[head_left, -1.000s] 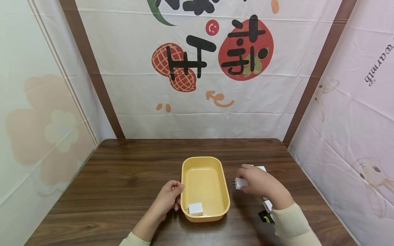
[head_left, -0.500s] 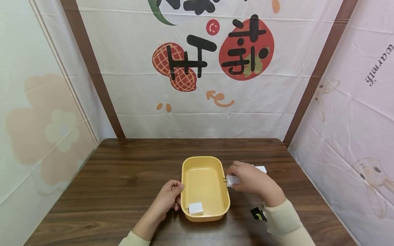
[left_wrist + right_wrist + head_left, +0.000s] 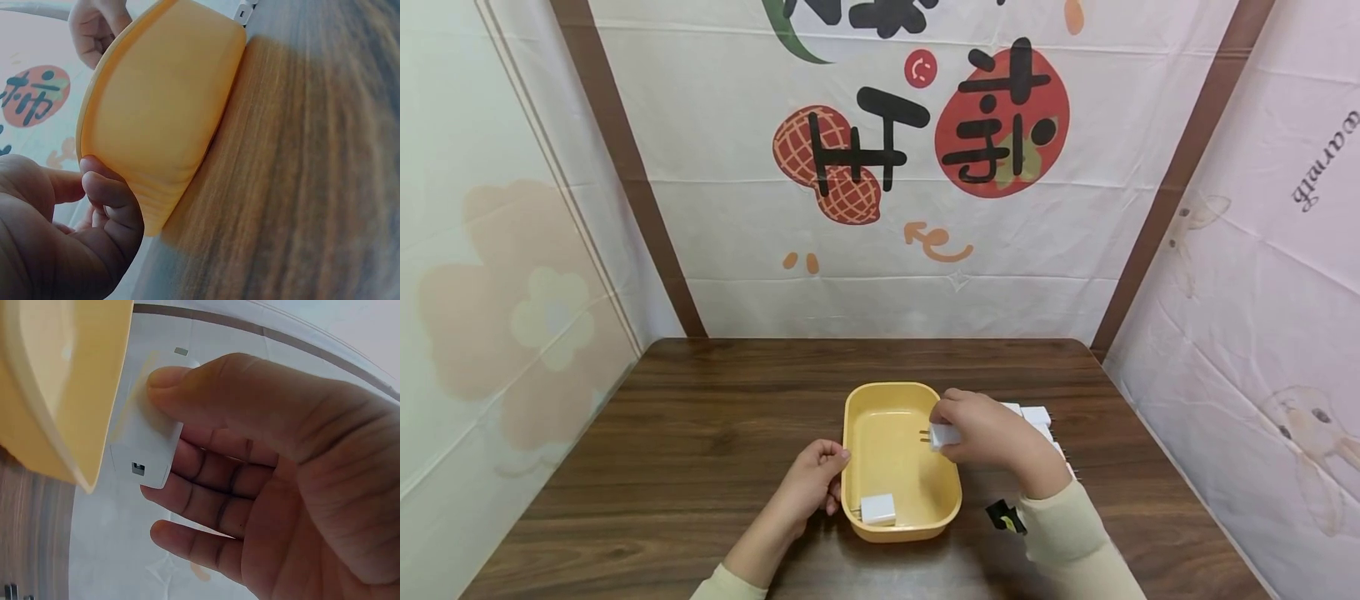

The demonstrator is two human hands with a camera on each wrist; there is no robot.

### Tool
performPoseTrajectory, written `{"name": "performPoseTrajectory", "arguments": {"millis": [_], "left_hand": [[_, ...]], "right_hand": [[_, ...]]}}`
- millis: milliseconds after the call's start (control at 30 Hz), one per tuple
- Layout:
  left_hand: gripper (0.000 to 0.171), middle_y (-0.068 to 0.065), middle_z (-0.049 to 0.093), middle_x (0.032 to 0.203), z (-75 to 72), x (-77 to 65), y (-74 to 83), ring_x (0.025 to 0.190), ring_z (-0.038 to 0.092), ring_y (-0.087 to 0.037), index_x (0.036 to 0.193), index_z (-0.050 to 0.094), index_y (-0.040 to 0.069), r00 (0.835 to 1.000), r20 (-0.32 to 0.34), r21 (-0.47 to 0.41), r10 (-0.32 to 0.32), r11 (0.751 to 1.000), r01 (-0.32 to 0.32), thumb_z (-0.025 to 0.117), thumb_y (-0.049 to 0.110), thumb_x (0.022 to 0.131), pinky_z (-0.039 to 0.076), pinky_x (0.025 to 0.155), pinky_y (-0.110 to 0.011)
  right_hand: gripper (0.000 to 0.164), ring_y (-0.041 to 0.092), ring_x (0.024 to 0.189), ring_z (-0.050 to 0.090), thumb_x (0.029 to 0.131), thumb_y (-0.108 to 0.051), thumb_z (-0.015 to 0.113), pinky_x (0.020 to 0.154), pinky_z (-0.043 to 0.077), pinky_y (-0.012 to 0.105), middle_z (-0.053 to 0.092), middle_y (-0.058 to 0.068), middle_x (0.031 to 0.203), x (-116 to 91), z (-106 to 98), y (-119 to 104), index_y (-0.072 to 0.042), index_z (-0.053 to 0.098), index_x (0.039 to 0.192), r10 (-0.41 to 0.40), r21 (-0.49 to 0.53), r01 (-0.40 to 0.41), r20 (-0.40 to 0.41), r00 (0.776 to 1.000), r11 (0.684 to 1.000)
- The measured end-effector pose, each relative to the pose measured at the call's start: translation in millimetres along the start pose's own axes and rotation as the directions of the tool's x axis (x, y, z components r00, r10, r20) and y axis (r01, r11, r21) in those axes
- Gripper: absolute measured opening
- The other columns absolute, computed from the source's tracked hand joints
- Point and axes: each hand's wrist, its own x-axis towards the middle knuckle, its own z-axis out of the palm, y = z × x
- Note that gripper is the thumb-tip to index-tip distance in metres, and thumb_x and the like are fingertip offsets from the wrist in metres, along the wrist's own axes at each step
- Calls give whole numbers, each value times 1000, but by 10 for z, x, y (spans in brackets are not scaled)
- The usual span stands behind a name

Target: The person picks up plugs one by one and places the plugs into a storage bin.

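Observation:
A yellow plastic tray (image 3: 895,458) stands on the table, one white charger plug (image 3: 877,509) lying in its near left corner. My left hand (image 3: 811,479) pinches the tray's left rim between thumb and curled fingers; the left wrist view shows this grip against the outer wall (image 3: 165,94). Over the right rim, my right hand (image 3: 992,437) holds another white charger plug (image 3: 943,436), its two prongs pointing left above the tray. In the right wrist view the thumb presses on this plug (image 3: 145,434) from one side, fingers behind it, a port visible in its end.
Several more white charger plugs (image 3: 1036,415) lie to the right of the tray, partly hidden by the right hand and forearm. A small black item with a yellow-green mark (image 3: 1004,517) is beside the right sleeve. Printed cloth walls (image 3: 745,300) surround the wooden table (image 3: 715,400).
My right hand has moved left with the charger plug, from the table beside the tray to above its right side. More plugs show behind it. My left hand stays on the rim.

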Motion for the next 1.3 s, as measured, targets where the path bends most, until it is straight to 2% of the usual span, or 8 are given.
{"name": "performPoseTrajectory", "arguments": {"millis": [467, 700, 933, 1167, 1300], "left_hand": [[25, -6, 52, 73, 3, 13, -11, 52, 48, -15, 118, 50, -2, 1000, -13, 4, -2, 1000, 2, 54, 20, 107, 42, 42, -23], [25, -6, 52, 72, 10, 12, -23, 52, 48, -14, 117, 49, -2, 1000, 0, -1, 6, 1000, -6, 54, 20, 107, 42, 42, -23], [24, -5, 51, 71, 7, 11, -29, 51, 47, -14, 116, 49, -2, 1000, -4, 0, 7, 1000, -7, 54, 20, 107, 41, 41, -23], [24, -5, 51, 71, 4, -7, -20, 51, 48, -14, 116, 49, -2, 1000, -1, 2, 3, 1000, -3, 54, 20, 107, 41, 41, -23], [24, -5, 51, 72, -2, -10, -12, 51, 48, -14, 116, 49, -1, 1000, -2, 6, 2, 1000, -2, 54, 20, 107, 41, 41, -23]], "right_hand": [[29, 13, 84, 61, 78, -16, 82, 76, 55, 30, 62, -5, 100, 146, -18, -163, -15, 71, 105, -38, -2, 38, 18, 999, 999], [26, 12, 80, 59, 78, -17, 83, 73, 53, 28, 61, -5, 97, 215, 49, -197, -17, 71, 101, -67, -20, 68, 47, 997, 997], [27, 10, 78, 57, 78, -19, 83, 72, 53, 27, 60, -5, 97, 254, 129, -265, -17, 72, 103, -60, -13, 61, 65, 996, 998], [30, 10, 77, 55, 76, -20, 85, 71, 52, 27, 59, -6, 94, 297, 260, -340, -15, 71, 102, -98, -81, 102, 57, 994, 991], [29, 10, 75, 55, 76, -21, 85, 70, 51, 27, 60, -6, 92, 352, 361, -419, -15, 70, 101, -127, -133, 138, 91, 988, 981]]}}
